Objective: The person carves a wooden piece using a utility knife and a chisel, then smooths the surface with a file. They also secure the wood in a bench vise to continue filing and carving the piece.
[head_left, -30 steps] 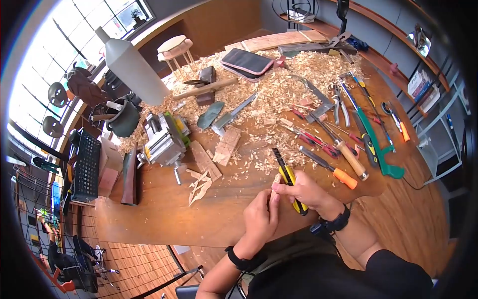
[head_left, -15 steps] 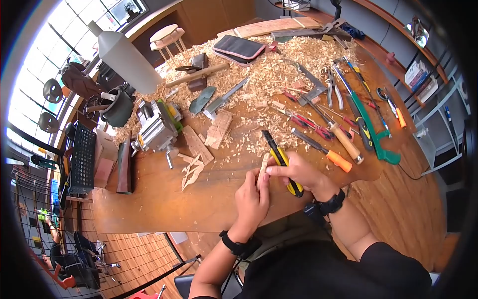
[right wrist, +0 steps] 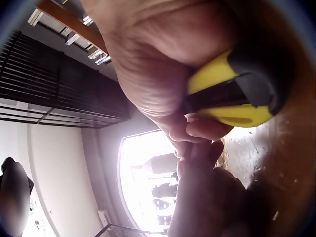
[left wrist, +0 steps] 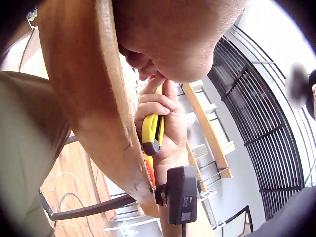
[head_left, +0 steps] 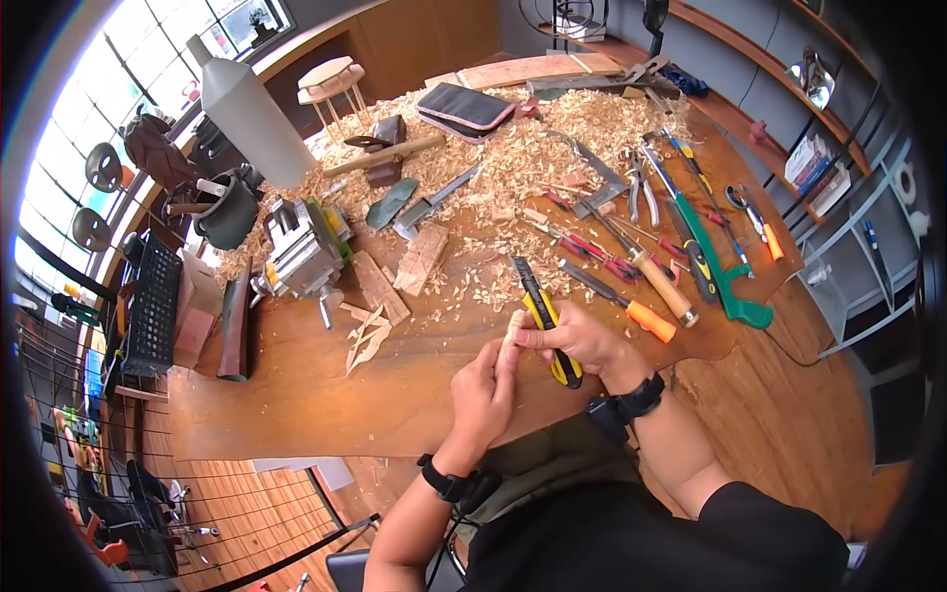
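In the head view, my left hand [head_left: 480, 397] holds a small pale piece of wood [head_left: 515, 322] between thumb and fingers, its upper end sticking out. My right hand [head_left: 587, 345] grips a yellow and black utility knife [head_left: 565, 369], blade upward and away from me, beside the wood. The right thumb reaches across to the wood piece. The left wrist view shows the knife's yellow handle [left wrist: 149, 129] in the curled right fingers, past the table edge. In the right wrist view the handle's black end [right wrist: 261, 74] is close, and the hands meet; the wood is hidden there.
Wood shavings [head_left: 552, 148] cover the back of the table [head_left: 296, 414]. A metal vise [head_left: 301, 247] and wood offcuts [head_left: 422, 259] lie left. An orange-handled chisel [head_left: 651, 322], a wooden-handled tool [head_left: 666, 286] and a green-handled saw [head_left: 745, 308] lie right.
The head view has shifted, so the table and hands appear farther left and higher. Both hands keep their holds on the knife and the wood piece, with only slight movement between them.
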{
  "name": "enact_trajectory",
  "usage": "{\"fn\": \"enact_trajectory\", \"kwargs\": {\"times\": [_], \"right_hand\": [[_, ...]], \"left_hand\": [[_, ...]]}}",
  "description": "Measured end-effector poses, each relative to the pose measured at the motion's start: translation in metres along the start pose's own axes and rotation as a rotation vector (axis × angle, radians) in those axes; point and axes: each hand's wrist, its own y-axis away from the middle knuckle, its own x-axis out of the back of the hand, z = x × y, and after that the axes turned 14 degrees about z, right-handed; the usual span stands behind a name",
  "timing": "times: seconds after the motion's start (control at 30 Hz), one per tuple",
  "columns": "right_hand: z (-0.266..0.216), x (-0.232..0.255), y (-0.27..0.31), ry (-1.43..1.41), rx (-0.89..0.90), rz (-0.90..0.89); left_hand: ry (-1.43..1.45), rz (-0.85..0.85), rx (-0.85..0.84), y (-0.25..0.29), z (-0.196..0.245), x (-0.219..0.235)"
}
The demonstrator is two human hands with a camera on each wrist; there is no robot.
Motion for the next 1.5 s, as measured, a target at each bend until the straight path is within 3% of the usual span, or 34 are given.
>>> {"fn": "enact_trajectory", "kwargs": {"times": [0.07,0.2,0.37,0.5,0.57,0.67,0.73,0.77,0.87,0.93,1.17,1.43,1.5], "right_hand": [[-0.002,0.000,0.006,-0.002,-0.057,0.086],[-0.013,-0.005,0.008,-0.035,-0.089,0.056],[-0.010,-0.009,0.005,0.079,-0.066,0.088],[-0.011,-0.005,0.007,-0.006,-0.108,0.057],[-0.008,-0.002,0.008,-0.105,-0.149,0.102],[-0.016,-0.007,0.007,0.007,-0.086,0.046],[-0.008,-0.003,0.002,0.078,-0.079,0.064],[-0.002,-0.001,0.001,0.169,-0.061,0.058],[-0.006,-0.002,0.007,-0.019,-0.060,0.043],[0.001,0.000,0.012,-0.086,-0.111,0.135],[-0.003,-0.003,0.014,-0.124,-0.076,0.113],[-0.010,-0.015,0.021,-0.109,-0.054,0.251],[-0.008,-0.016,0.022,-0.078,-0.049,0.311]], "left_hand": [[0.010,-0.060,0.092,-0.001,0.002,0.004],[-0.087,-0.003,-0.070,0.003,-0.002,-0.003],[-0.144,-0.028,-0.081,0.003,0.001,-0.004],[-0.081,0.003,-0.118,0.002,0.000,-0.001],[-0.086,-0.006,-0.071,0.001,0.000,0.003],[-0.078,-0.063,-0.035,0.000,0.003,0.000],[-0.196,-0.058,-0.159,0.004,0.000,-0.003],[-0.168,-0.040,-0.133,0.005,-0.003,-0.006],[-0.008,-0.015,-0.036,0.002,0.001,-0.003],[0.109,0.000,0.142,0.001,0.003,0.001],[0.136,-0.025,0.133,0.002,0.003,0.000],[0.036,-0.084,0.074,0.001,0.002,-0.002],[0.011,0.022,-0.001,0.002,0.001,-0.004]]}}
